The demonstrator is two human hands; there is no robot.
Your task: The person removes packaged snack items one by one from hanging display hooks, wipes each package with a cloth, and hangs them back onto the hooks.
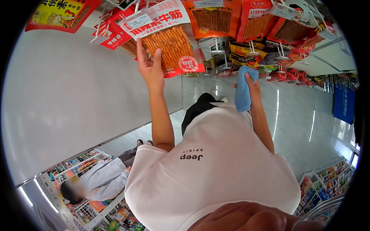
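Observation:
A large snack packet (173, 48), with a clear window over orange-brown strips, hangs at the front of the display. My left hand (151, 71) grips its lower left edge, the thumb lying across the front; some fingers are hidden by the packet. To the right, my right hand (252, 86) is closed around a folded blue cloth (243, 90), which droops below the fingers. The cloth hangs apart from the packets, over the floor.
More packets hang on hooks, including an orange packet (212, 17) and a yellow-red packet (61, 15). A white panel (88, 88) stands at left. Behind, a person in grey (106, 179) is near stocked shelves (96, 208). A blue box (344, 104) is at far right.

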